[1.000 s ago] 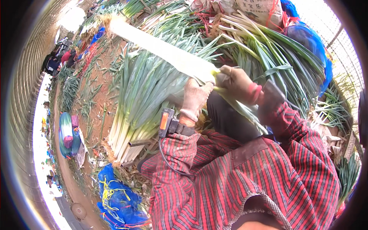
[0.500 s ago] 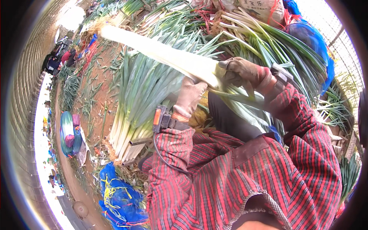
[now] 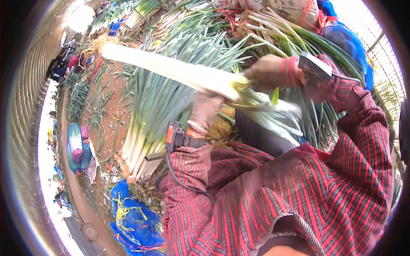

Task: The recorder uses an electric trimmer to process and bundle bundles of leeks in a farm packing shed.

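Note:
My left hand (image 3: 208, 103), in a pale glove, is closed around long green onions (image 3: 171, 70). Their white part slants up to the far left and ends in tan roots; glare hides whether it is one thick stalk or several pressed together. Green leaves (image 3: 269, 109) trail from the near end toward my knee. My right hand (image 3: 267, 70), also gloved, is beside the leaf end, smeared by motion, so its grip cannot be made out. Beneath the held onions is a large pile of green onions (image 3: 160, 96), white ends toward me.
More green onions (image 3: 294, 36) are heaped at the far right, beside a white sack (image 3: 294, 13) and blue netting (image 3: 348, 38). Blue netting with yellow ties (image 3: 132, 215) is at lower left. Wrapped bundles (image 3: 76, 147) stand by the left path.
My right hand has moved up and slightly back from the leaf end, its elbow swinging outward. My left hand and the held onions have shifted slightly left, the root end dipping.

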Available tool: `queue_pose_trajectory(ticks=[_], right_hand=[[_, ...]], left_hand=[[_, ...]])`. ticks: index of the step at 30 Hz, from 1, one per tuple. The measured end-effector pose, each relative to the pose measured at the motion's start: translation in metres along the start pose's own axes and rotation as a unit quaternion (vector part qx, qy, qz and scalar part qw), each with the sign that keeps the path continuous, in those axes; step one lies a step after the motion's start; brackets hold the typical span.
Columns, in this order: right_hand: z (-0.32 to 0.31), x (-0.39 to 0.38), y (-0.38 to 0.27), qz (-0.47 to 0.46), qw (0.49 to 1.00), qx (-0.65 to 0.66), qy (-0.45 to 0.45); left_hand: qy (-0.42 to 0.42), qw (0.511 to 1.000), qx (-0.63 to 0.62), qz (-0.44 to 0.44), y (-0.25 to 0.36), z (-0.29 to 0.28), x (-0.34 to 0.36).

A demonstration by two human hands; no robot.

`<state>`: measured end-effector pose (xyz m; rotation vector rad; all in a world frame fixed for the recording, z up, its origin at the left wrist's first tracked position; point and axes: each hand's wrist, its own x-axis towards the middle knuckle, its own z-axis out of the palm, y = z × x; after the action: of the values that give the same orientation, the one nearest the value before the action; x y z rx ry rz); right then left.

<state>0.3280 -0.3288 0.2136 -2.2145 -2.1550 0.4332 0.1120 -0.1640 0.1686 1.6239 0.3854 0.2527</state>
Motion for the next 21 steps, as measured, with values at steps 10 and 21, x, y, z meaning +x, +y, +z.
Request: queue_pose_trajectory(ticks=[10,21], right_hand=[[0.065,-0.086,0.01,0.216,0.803,0.555,-0.021],[0.057,-0.042,0.086,0.261,0.914,-0.206,0.235]], left_hand=[[0.057,0.994,-0.082,-0.047,-0.047,-0.009,-0.005],[0.12,0.989,-0.04,-0.076,-0.024,0.016,-0.001]])
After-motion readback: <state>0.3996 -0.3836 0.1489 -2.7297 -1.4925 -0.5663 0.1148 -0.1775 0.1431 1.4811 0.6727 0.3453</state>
